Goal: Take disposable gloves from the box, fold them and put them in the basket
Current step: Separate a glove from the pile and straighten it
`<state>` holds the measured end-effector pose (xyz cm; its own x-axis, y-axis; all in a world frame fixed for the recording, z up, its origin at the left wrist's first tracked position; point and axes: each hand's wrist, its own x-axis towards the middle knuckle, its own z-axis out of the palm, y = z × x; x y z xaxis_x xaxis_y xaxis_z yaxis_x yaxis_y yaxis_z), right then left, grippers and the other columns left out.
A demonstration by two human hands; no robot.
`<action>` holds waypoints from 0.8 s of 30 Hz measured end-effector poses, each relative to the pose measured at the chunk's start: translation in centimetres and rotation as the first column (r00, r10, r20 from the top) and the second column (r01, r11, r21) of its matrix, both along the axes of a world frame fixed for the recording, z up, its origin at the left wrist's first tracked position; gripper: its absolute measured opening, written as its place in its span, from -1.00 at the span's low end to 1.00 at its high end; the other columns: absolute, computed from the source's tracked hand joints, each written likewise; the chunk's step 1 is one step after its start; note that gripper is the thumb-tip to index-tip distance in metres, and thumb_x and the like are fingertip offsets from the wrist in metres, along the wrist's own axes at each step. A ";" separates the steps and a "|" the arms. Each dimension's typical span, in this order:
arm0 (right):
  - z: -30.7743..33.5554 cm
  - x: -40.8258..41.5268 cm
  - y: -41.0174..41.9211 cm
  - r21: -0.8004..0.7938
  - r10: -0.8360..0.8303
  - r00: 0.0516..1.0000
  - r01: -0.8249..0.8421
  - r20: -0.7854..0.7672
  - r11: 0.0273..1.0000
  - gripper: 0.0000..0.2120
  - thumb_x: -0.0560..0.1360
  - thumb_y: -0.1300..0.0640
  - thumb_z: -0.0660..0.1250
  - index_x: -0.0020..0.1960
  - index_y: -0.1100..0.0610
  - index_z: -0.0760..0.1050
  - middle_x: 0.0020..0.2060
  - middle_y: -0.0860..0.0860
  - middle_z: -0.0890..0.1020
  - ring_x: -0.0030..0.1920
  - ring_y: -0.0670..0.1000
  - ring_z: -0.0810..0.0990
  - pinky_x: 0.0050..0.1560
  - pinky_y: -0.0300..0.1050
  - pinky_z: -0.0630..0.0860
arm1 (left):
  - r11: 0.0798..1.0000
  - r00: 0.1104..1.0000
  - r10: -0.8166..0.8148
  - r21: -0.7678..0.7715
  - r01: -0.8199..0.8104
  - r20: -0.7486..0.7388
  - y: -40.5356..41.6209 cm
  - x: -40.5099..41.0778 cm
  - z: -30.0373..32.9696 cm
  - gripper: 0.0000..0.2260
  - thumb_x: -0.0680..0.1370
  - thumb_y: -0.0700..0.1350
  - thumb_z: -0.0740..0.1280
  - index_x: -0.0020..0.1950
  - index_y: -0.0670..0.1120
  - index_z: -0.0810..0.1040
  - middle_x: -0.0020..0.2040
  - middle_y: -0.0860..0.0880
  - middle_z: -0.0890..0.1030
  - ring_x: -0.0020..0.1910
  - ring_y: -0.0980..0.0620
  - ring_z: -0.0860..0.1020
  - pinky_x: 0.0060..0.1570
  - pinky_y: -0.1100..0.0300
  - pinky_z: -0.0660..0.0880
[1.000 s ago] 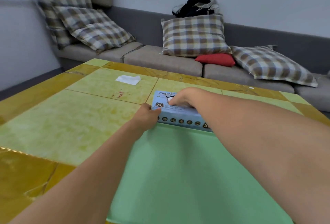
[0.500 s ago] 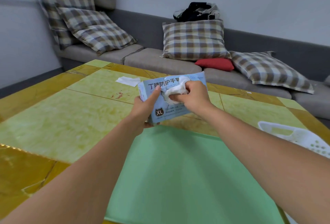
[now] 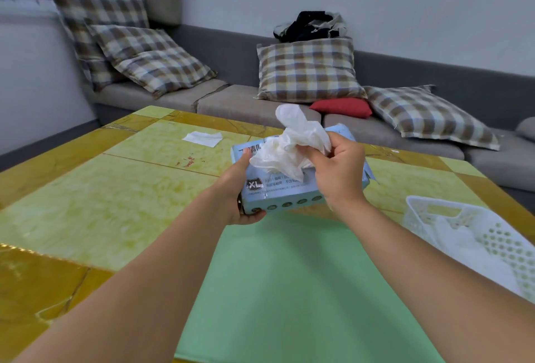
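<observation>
A light blue glove box (image 3: 292, 193) marked XL is held up off the table, tilted towards me, and my left hand (image 3: 238, 189) grips its left end with the thumb on top. My right hand (image 3: 338, 173) pinches a crumpled white glove (image 3: 292, 142) that sticks up out of the box's opening. A white perforated basket (image 3: 469, 235) stands on the table at the right, with white material lying inside it.
A green mat (image 3: 289, 284) lies on the yellow tiled table (image 3: 86, 194) in front of me. A white paper scrap (image 3: 202, 139) rests at the table's far left. Behind the table runs a grey sofa with plaid cushions (image 3: 308, 68) and a red cushion (image 3: 341, 108).
The box has been lifted from the table and tilted towards me. My right hand has drawn the white glove further up out of the opening. The basket has come into view at the right.
</observation>
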<state>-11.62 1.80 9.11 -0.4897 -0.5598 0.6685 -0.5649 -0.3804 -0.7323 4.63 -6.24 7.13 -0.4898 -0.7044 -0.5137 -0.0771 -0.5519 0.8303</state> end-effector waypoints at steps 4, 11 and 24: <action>-0.3 0.3 1.3 -0.058 -0.018 1.000 0.018 -0.003 0.998 -0.66 0.43 0.35 0.50 -0.35 0.01 0.49 -0.51 -0.17 0.46 -0.44 -0.18 0.28 -0.39 -0.27 0.28 | 1.000 1.000 -0.007 0.030 0.007 0.022 0.1 -0.3 -0.1 -0.39 0.44 0.49 0.26 0.02 -0.05 0.62 -0.17 -0.09 0.71 -0.27 -0.13 0.68 -0.27 0.07 0.61; -1.3 1.4 2.1 -0.130 -0.138 0.937 0.101 -0.320 0.986 -0.79 0.43 0.33 0.40 0.06 0.22 0.60 -0.15 -0.08 0.62 -0.19 -0.31 0.49 -0.13 -0.35 0.40 | 0.999 1.000 -0.012 0.052 0.011 0.019 0.3 -0.4 -0.4 -0.43 0.45 0.45 0.31 0.02 -0.04 0.63 -0.17 -0.10 0.71 -0.31 -0.12 0.69 -0.33 0.10 0.59; -1.0 1.7 0.0 0.296 -0.059 0.965 0.136 -0.255 0.945 -0.90 0.41 0.19 0.35 -0.27 0.17 0.49 -0.33 0.01 0.55 -0.28 -0.05 0.39 -0.21 -0.21 0.36 | 0.972 0.978 0.198 -0.143 -0.188 0.059 0.7 -0.7 -0.5 -0.29 0.37 0.54 0.25 0.18 -0.03 0.57 0.11 -0.11 0.67 0.01 -0.14 0.67 -0.33 0.05 0.59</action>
